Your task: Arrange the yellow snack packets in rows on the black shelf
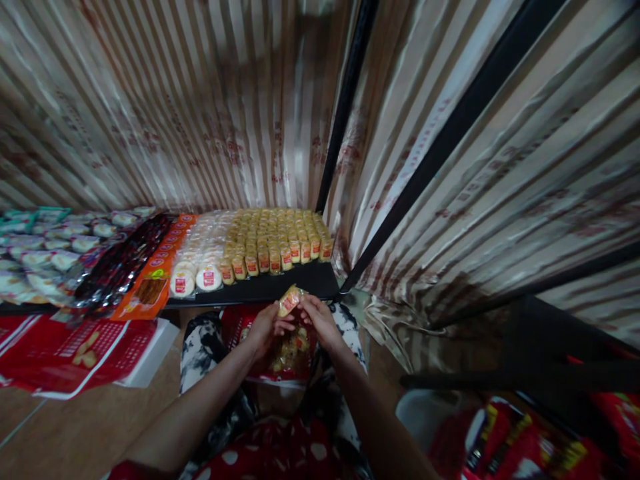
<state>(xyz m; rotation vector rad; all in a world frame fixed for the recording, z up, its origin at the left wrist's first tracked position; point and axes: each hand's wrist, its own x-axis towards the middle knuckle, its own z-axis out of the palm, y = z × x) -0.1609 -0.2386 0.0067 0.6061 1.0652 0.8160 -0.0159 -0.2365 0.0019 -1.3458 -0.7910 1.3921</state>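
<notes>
Snack packet (289, 301): over far edge of red bag (293, 371) | left hand (263, 329): fingers pinching its left side | right hand (321, 323): fingers pinching right side

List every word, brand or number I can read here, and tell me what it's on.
None reads clearly:
Wrapped snack in both hands: reddish print, too small.
Yellow wrapped snacks and white round snacks: red labels, too small.
Orange packet: markings, too blurred.
Red bag at left: rows of pale characters, too small.
Striped curtain: reddish characters, blurred.
</notes>
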